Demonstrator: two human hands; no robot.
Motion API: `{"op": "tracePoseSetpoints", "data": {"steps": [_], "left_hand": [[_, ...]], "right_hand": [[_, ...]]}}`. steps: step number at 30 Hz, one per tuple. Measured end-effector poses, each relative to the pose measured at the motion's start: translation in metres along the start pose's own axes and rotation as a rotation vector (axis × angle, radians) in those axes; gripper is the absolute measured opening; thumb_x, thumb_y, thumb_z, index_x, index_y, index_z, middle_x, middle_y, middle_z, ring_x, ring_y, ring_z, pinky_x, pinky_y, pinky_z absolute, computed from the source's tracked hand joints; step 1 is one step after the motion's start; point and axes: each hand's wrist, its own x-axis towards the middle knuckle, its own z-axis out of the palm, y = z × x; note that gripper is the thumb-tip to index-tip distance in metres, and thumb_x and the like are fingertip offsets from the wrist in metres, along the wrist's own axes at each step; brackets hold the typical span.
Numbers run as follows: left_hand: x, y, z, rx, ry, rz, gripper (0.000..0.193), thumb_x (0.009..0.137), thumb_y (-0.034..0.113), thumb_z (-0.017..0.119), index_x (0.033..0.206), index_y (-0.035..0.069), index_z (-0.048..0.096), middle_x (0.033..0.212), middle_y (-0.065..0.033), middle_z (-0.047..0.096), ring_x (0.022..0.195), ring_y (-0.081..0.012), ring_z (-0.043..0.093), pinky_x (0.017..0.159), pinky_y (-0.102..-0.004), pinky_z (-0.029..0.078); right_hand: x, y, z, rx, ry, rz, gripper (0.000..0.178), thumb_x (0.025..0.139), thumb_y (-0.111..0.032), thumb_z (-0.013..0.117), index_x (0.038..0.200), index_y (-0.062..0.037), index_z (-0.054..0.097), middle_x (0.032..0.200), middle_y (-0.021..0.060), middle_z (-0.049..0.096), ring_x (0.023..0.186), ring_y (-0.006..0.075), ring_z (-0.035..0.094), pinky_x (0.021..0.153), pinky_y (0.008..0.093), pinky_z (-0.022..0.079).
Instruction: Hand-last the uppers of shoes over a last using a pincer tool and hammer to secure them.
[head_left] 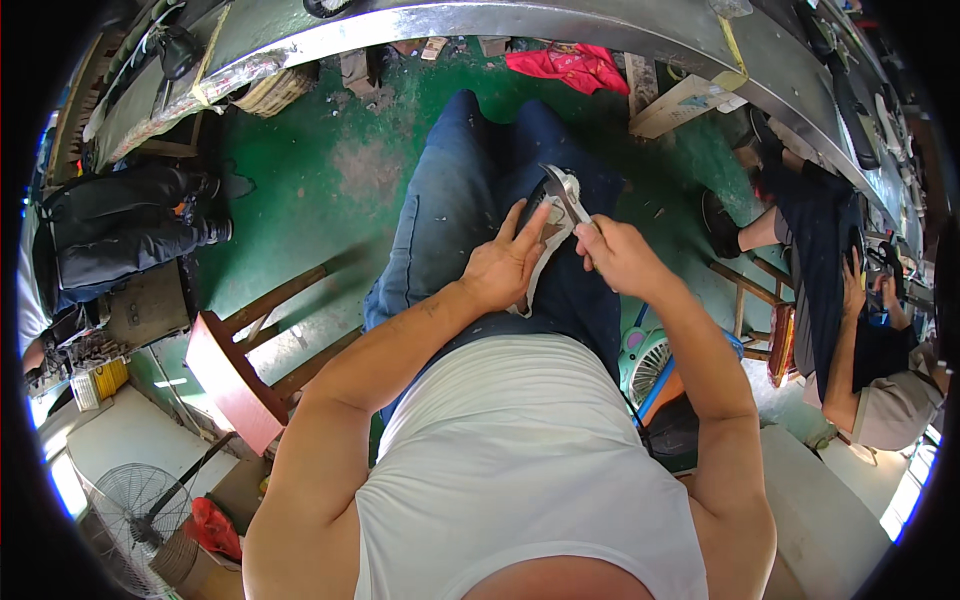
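My left hand (497,268) grips a shoe-like piece (538,268) above my lap, with two fingers stretched along its side. This piece has a pale beige edge and a dark part near its far end. My right hand (622,256) is closed round a steel hand tool with a curved head (566,194). The tool's head lies over the far end of the piece, close to my left fingertips. Whether it is a hammer or pincers I cannot make out. Below both hands are my blue trousers (420,230).
A metal-edged workbench (440,22) curves across the far side. To the left stands a wooden stool (230,385), with a wire fan (135,505) behind it. A small green fan (648,360) is by my right side. Other people sit left and right; a red cloth (570,68) lies on the green floor.
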Motion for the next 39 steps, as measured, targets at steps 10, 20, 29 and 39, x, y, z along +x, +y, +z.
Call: {"op": "tracePoseSetpoints", "data": {"steps": [10, 20, 29, 39], "left_hand": [[-0.004, -0.015, 0.010, -0.217, 0.004, -0.093, 0.086, 0.098, 0.031, 0.054, 0.157, 0.003, -0.002, 0.150, -0.0341, 0.033, 0.138, -0.0431, 0.040, 0.114, -0.0398, 0.033], [-0.019, -0.025, -0.014, -0.687, -0.161, -0.130, 0.085, 0.094, 0.017, 0.064, 0.159, 0.011, 0.009, 0.151, -0.0222, 0.040, 0.139, -0.0280, 0.041, 0.114, -0.0325, 0.031], [0.020, 0.017, -0.151, -1.478, 0.033, -0.117, 0.067, 0.091, -0.003, 0.060, 0.153, 0.011, 0.037, 0.147, -0.0098, 0.049, 0.128, -0.0208, 0.052, 0.109, -0.0365, 0.040], [0.365, 0.092, -0.333, -0.973, 0.334, -0.140, 0.063, 0.094, 0.005, 0.053, 0.153, 0.009, 0.032, 0.134, -0.0119, 0.057, 0.110, -0.0238, 0.062, 0.096, -0.0408, 0.051]], "right_hand": [[-0.028, 0.022, 0.036, -0.444, 0.157, -0.287, 0.040, 0.100, -0.036, 0.051, 0.096, 0.0025, 0.057, 0.090, 0.0262, 0.064, 0.084, 0.0446, 0.064, 0.074, 0.0505, 0.050], [-0.044, 0.039, 0.032, 0.106, 0.149, -0.099, 0.041, 0.103, -0.036, 0.047, 0.098, 0.0024, 0.060, 0.080, 0.0150, 0.066, 0.069, 0.0248, 0.066, 0.065, 0.0356, 0.052], [-0.026, 0.091, 0.051, 0.802, 0.112, 0.118, 0.044, 0.106, -0.035, 0.043, 0.107, 0.0052, 0.060, 0.086, 0.0124, 0.066, 0.070, 0.0196, 0.066, 0.063, 0.0313, 0.053], [-0.010, 0.092, 0.017, 0.876, -0.035, 0.175, 0.047, 0.107, -0.037, 0.038, 0.111, 0.0053, 0.058, 0.090, 0.0141, 0.068, 0.073, 0.0201, 0.069, 0.050, 0.0270, 0.047]]}}
